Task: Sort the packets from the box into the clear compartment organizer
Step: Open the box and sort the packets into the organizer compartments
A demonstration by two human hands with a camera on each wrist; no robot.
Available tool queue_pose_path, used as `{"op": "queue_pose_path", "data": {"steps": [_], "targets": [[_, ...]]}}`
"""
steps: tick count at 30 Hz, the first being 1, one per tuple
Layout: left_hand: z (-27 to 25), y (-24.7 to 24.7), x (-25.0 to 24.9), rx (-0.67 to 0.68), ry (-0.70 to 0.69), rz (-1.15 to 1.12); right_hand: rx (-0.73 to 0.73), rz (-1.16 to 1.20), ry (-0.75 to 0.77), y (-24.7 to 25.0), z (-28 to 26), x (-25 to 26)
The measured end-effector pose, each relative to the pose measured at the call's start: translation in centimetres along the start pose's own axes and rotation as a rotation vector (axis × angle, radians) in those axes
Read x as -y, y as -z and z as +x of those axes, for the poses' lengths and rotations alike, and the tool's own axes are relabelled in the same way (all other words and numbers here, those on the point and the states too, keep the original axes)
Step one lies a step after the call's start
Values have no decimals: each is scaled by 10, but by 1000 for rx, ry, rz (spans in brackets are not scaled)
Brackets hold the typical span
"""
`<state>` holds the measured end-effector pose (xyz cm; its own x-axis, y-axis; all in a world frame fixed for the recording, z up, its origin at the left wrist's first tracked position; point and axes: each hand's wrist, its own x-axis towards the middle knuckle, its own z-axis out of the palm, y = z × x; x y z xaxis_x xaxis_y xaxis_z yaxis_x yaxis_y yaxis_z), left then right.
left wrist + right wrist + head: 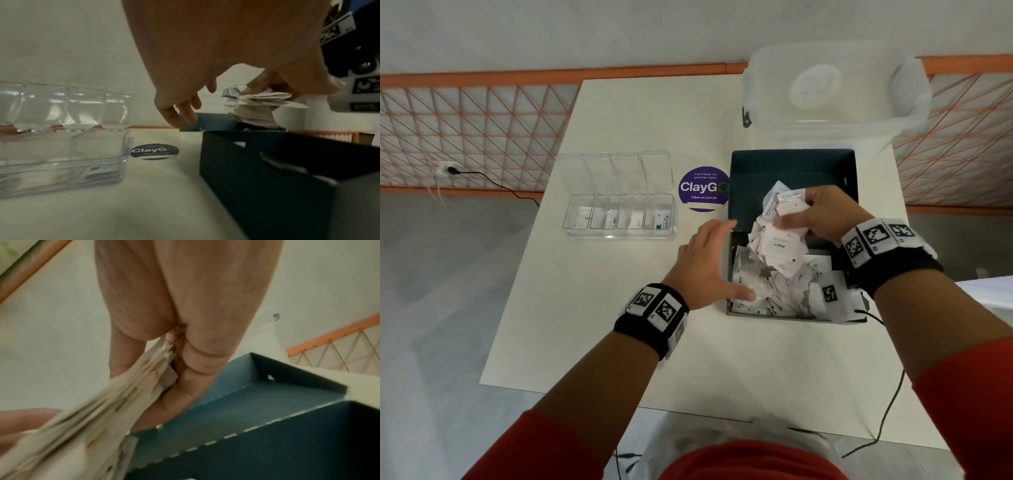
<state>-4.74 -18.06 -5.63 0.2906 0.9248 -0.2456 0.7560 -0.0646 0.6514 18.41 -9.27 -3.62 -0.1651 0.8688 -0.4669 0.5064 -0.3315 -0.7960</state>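
Head view first: nearest the person, two forearms in red sleeves (571, 425) reach out over a pale table (602, 342), each wrist banded in black with printed markers. The left hand (705, 263) sits palm down at the left wall of the dark box (791, 164), fingers straight and a little spread, thumb at the box's near corner against the loose packets (780, 284); it holds nothing. The right hand (822, 212) is raised above the box, fingers and thumb clamped round a thick bundle of packets (784, 222) that fans out to the left of the knuckles and hangs down toward the heap below.

Left of the box lies a round purple ClayGo sticker (703, 188), and beyond it the clear compartment organizer (619, 212) with its lid standing open; each of its four cells holds a packet, the rightmost marked Stevia. Farthest back a translucent tub (835, 96) stands behind the box.

From the left wrist the organizer (61, 154) shows side-on and near, the sticker (154, 151) between it and the box (257, 178), and the left fingertips (170, 116) are seen over the box's edge, the lifted bundle (261, 107) beyond.

The right wrist view alone shows the grip from beneath: the thumb (174, 402) presses the stacked packets (92, 426) against the fingers, above the box's blue-green inner wall (236, 410).
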Motion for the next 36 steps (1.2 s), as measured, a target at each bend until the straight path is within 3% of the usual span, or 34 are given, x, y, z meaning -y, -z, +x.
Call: {"op": "queue_pose_path", "data": {"steps": [5, 7, 26, 31, 36], "targets": [[12, -1, -33, -166, 91, -464, 70, 413, 13, -17, -2, 18], [20, -3, -41, -209, 152, -549, 92, 478, 26, -24, -2, 24], [26, 14, -24, -76, 272, -763, 50, 522, -107, -2, -9, -17], [22, 30, -17, -119, 236, -886, 138, 205, -180, -3, -16, -25], [23, 30, -17, -95, 233, -961, 217, 344, -162, -15, -20, -16]]}}
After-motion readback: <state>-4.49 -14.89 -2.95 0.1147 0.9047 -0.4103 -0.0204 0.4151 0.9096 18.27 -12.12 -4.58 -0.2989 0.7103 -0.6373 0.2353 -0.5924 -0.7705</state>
